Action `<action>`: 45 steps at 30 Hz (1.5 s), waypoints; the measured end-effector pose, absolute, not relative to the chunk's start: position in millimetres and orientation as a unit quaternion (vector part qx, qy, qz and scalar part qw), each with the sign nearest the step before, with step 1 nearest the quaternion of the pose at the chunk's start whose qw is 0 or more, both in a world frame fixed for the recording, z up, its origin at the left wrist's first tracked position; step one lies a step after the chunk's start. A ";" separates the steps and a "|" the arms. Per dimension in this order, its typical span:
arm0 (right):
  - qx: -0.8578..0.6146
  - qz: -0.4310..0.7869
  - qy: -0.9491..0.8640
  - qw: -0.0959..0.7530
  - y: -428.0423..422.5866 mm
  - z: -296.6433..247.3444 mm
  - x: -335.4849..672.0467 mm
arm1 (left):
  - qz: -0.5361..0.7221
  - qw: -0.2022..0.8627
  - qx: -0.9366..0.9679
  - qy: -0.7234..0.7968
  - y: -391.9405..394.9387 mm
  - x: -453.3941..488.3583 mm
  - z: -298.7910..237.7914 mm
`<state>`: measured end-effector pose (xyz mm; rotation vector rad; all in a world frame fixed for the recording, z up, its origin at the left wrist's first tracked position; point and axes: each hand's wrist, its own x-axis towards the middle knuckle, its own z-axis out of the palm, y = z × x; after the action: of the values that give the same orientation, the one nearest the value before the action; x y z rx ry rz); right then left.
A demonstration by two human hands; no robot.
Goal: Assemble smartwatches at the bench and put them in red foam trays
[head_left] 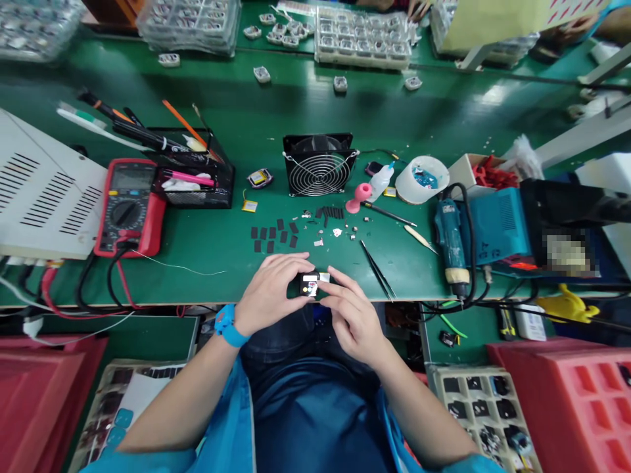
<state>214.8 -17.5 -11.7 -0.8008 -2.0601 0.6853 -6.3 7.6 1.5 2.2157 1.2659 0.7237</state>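
Note:
My left hand (271,289) and my right hand (351,316) meet at the front edge of the green bench (207,243). Both pinch a small black device (310,284) with a pale part on its top, held between the fingertips. My left wrist wears a blue band (227,326). Just beyond the hands lie several small black pads (273,238) and tiny loose metal parts (325,226). Black tweezers (377,269) lie to the right of my right hand.
A black fan (319,164) stands mid-bench. A red multimeter (129,207), a mesh pen holder (192,167) and a white box (42,187) sit left. A blue electric screwdriver (451,240), pink stand (361,196) and tape roll (422,179) sit right. Trays of parts (362,36) line the back.

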 end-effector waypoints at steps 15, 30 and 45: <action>-0.298 0.235 -0.842 0.383 -18.7 -11.6 214.7 | 0.265 0.256 0.799 0.476 6.9 -5.8 2.8; -0.298 0.241 -0.850 0.362 -19.4 -11.9 212.2 | 0.261 0.257 0.798 0.479 5.9 -4.6 2.5; -0.331 0.248 -0.819 0.398 -19.0 -16.6 213.8 | 0.272 0.250 0.807 0.461 7.9 -7.6 1.6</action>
<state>213.8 -19.0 -16.6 -0.8393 -2.0723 0.6275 -7.6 7.9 1.6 2.1972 1.2563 0.7397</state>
